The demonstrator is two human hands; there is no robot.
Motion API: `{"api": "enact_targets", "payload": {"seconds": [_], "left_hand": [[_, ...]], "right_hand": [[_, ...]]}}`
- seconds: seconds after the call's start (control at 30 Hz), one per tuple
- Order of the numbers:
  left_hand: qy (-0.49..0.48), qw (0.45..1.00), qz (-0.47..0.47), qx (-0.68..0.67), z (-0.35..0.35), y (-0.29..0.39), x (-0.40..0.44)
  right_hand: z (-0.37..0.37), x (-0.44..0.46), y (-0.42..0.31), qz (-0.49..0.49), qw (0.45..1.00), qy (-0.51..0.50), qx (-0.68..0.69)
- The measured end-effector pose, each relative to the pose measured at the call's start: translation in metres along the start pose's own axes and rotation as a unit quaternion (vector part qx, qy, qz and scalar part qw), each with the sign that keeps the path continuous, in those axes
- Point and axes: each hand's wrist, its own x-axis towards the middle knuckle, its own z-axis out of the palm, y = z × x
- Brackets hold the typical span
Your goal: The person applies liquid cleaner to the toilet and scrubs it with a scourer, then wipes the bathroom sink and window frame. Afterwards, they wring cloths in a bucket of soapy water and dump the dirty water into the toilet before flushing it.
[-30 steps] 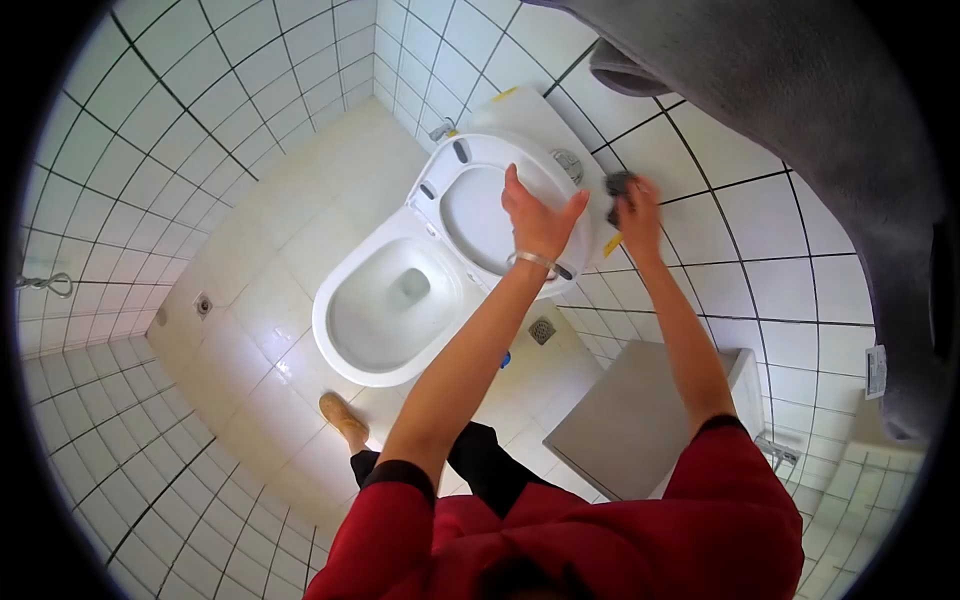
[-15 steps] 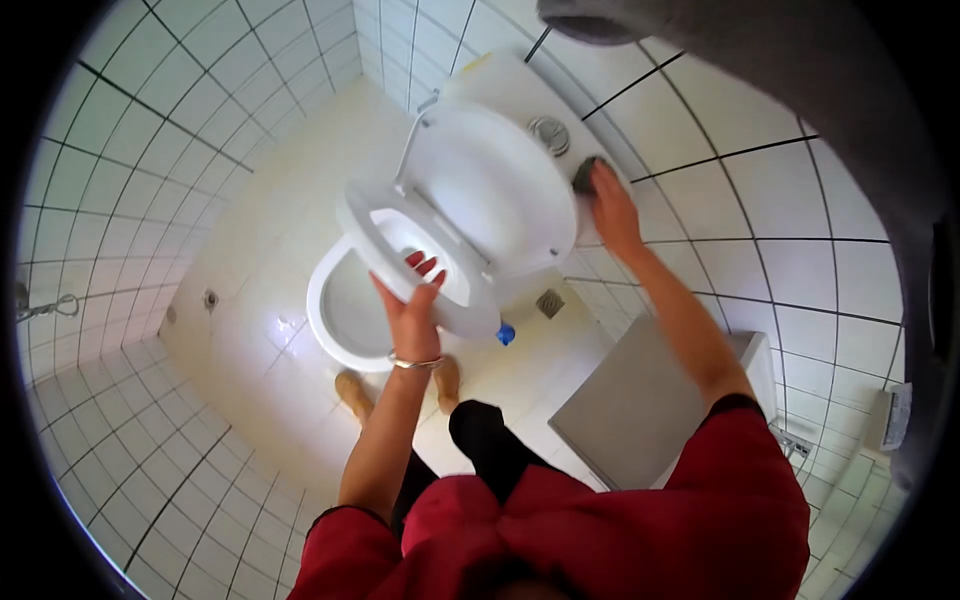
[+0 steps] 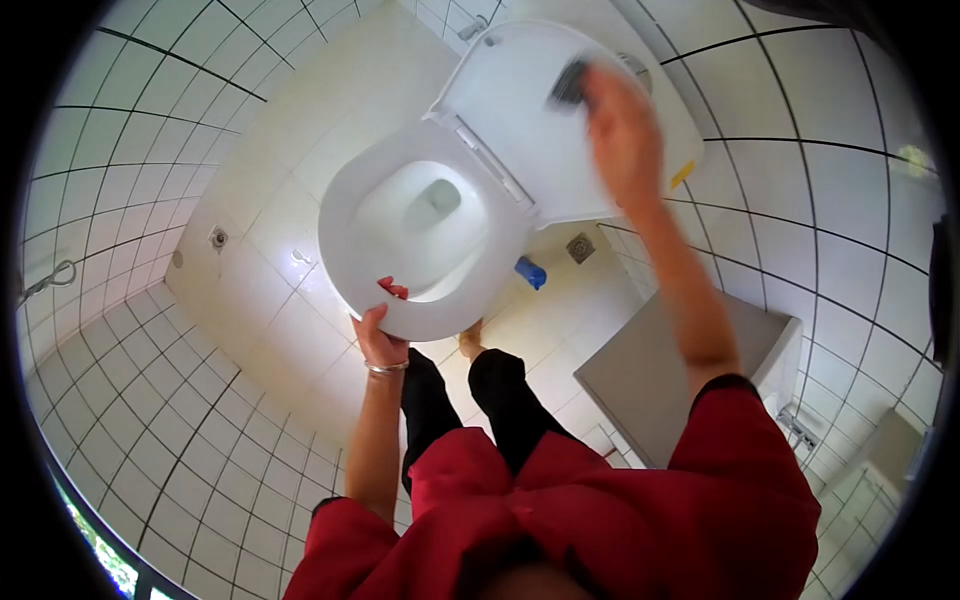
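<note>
My left hand (image 3: 382, 340), with a bracelet at the wrist, grips the front of the white toilet seat (image 3: 350, 205). Its thumb lies on top, and some fingertips show through the opening. Below the seat is the toilet bowl (image 3: 395, 210); whether the seat rests on its rim I cannot tell. Behind it the toilet lid (image 3: 510, 110) leans raised against the cistern. In front of the lid, my right hand (image 3: 625, 135) holds a dark grey scouring pad (image 3: 569, 86). Both are smeared by motion, and contact with the lid is unclear.
A round flush button (image 3: 636, 70) sits on the cistern, partly behind my hand. On the tiled floor lie a blue object (image 3: 531, 273) and a square drain (image 3: 580, 248). A grey-topped box-like unit (image 3: 665, 370) stands at my right. Tiled walls close in on both sides.
My left hand has lowered the tilted seat over the bowl. My right hand has moved with the scouring pad from the cistern top to in front of the lid.
</note>
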Motion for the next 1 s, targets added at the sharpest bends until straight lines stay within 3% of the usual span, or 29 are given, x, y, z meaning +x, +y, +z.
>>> {"api": "enact_targets", "payload": {"seconds": [0.03, 0.07, 0.13, 0.17, 0.2, 0.27, 0.3, 0.33, 0.37, 0.4, 0.43, 0.47, 0.53, 0.57, 0.6, 0.7, 0.73, 0.77, 0.83, 0.87, 0.93, 0.97, 1.0], "left_hand": [[0.004, 1.000, -0.005, 0.003, -0.004, -0.002, 0.002], [0.034, 0.999, 0.007, -0.009, -0.004, -0.004, 0.002], [0.043, 0.999, 0.008, 0.010, -0.013, -0.006, 0.016], [0.037, 0.999, -0.001, 0.017, -0.013, -0.008, 0.015], [0.048, 0.998, -0.027, 0.028, -0.004, -0.015, 0.021], [0.039, 0.997, -0.051, 0.046, 0.006, -0.032, 0.019], [0.018, 0.997, -0.050, 0.050, 0.003, -0.035, 0.020], [0.008, 0.997, -0.063, 0.038, 0.014, -0.037, 0.021], [-0.002, 0.997, -0.077, 0.027, 0.029, -0.037, 0.018], [-0.009, 0.997, -0.068, 0.031, 0.043, -0.036, 0.009], [-0.017, 0.998, -0.059, 0.033, 0.058, -0.035, 0.000], [0.021, 0.996, -0.061, 0.062, 0.074, -0.039, -0.008], [-0.007, 0.992, -0.041, 0.117, 0.089, -0.043, -0.022], [-0.018, 0.989, -0.022, 0.143, 0.107, -0.046, -0.034], [-0.039, 0.986, -0.024, 0.158, 0.127, -0.049, -0.040], [-0.111, 0.978, 0.001, 0.176, 0.186, -0.064, -0.076], [-0.116, 0.977, 0.014, 0.179, 0.205, -0.067, -0.086], [-0.122, 0.975, 0.027, 0.181, 0.226, -0.067, -0.094], [-0.197, 0.956, 0.019, 0.217, 0.265, -0.072, -0.088], [-0.186, 0.951, 0.021, 0.246, 0.289, -0.080, -0.074], [-0.144, 0.940, 0.032, 0.308, 0.348, -0.100, -0.098], [-0.114, 0.932, 0.041, 0.341, 0.372, -0.103, -0.121], [-0.120, 0.931, 0.047, 0.341, 0.380, -0.103, -0.131]], "right_hand": [[0.045, -0.043, 0.017, -0.050, 0.998, -0.026, -0.038], [0.089, -0.085, 0.036, -0.025, 0.990, -0.139, 0.011], [0.180, -0.160, 0.091, 0.031, 0.976, -0.213, 0.025], [0.207, -0.184, 0.112, 0.078, 0.979, -0.183, 0.048], [0.206, -0.199, 0.133, 0.142, 0.980, -0.132, 0.045], [0.186, -0.212, 0.106, 0.258, 0.937, -0.199, 0.126], [0.182, -0.220, 0.084, 0.190, 0.949, -0.172, 0.181], [0.180, -0.225, 0.062, 0.073, 0.978, -0.121, 0.151], [0.136, -0.203, 0.011, 0.137, 0.947, -0.251, 0.143], [0.134, -0.207, -0.013, 0.030, 0.961, -0.129, 0.243], [0.134, -0.204, 0.003, 0.038, 0.968, -0.108, 0.225], [0.140, -0.210, 0.031, 0.100, 0.974, -0.109, 0.172], [0.138, -0.214, 0.092, 0.221, 0.963, -0.057, 0.144], [0.124, -0.210, 0.124, 0.283, 0.947, -0.004, 0.154], [0.114, -0.217, 0.120, 0.273, 0.954, 0.005, 0.125], [0.026, -0.248, 0.062, 0.281, 0.933, 0.003, 0.223], [-0.007, -0.262, 0.042, 0.242, 0.937, 0.088, 0.236], [-0.045, -0.275, 0.034, 0.244, 0.937, 0.105, 0.228], [-0.141, -0.301, 0.009, 0.329, 0.906, 0.176, 0.202], [-0.188, -0.327, 0.003, 0.331, 0.899, 0.228, 0.177], [-0.279, -0.398, 0.002, 0.362, 0.888, 0.282, -0.010], [-0.303, -0.449, 0.014, 0.330, 0.862, 0.383, 0.030], [-0.363, -0.481, -0.003, 0.347, 0.850, 0.368, -0.146]]}}
